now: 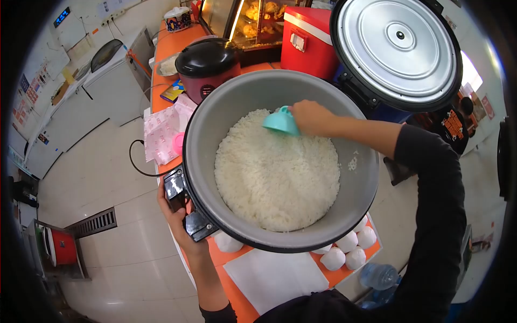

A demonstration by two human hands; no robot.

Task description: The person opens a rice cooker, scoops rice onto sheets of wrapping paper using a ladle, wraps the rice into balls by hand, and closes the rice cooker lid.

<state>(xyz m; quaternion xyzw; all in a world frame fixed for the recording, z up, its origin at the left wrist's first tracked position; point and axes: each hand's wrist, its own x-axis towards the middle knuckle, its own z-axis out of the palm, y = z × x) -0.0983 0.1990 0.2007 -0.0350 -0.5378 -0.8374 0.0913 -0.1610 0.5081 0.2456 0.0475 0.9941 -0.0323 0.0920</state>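
Observation:
A large grey cooker pot [204, 129] stands open, with white rice [277, 177] covering its bottom. My right hand [314, 117] is inside the pot and grips a turquoise cup [281, 121], which is tilted against the rice near the far side. At the pot's left, my left hand [180, 215] is wrapped round the black side handle [198, 225]. The silver lid [398, 48] is raised at the back right. A few grains stick to the pot's right inner wall.
Behind the pot are a dark red rice cooker [207, 70], a red cooler box [307, 46] and a glass food case [264, 21]. White round bundles [346, 250] and white paper [277, 277] lie on the orange table [229, 282]. Pink patterned wrapping [164, 129] is at left.

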